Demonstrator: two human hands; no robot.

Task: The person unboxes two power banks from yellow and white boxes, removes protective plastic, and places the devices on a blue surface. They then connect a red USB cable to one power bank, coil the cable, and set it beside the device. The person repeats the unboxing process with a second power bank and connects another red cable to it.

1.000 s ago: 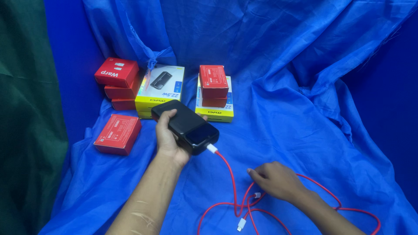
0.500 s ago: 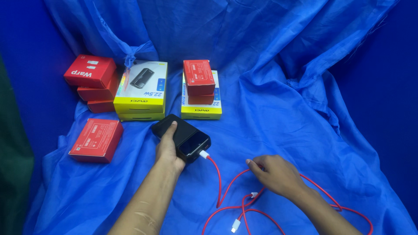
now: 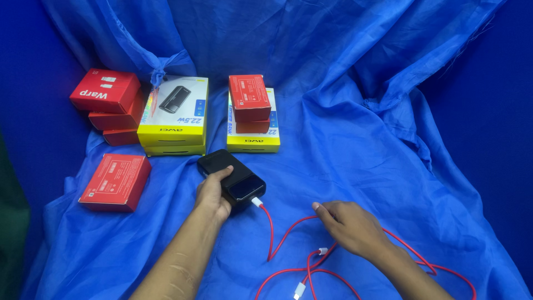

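1. Head view: a blue cloth [image 3: 361, 139] covers the whole surface and rises in folds along its far edge.
2. Two yellow boxes [image 3: 175, 114] sit stacked at the far middle; a second yellow box [image 3: 252, 141] is just right of them, with two small red boxes [image 3: 250, 100] on top.
3. Three red boxes [image 3: 105, 94] are stacked at the far left; a single red box [image 3: 115, 180] lies nearer, by the left edge.
4. A black power bank [image 3: 233, 176] lies on the cloth at the centre, just in front of the yellow boxes.
5. The left hand [image 3: 212, 194] grips the power bank's left side, thumb on top.
6. The right hand [image 3: 350, 228] rests palm down, fingers loosely curled, on the red cable [image 3: 271, 236].
7. The cable is plugged into the power bank's near right corner and loops toward the near edge.
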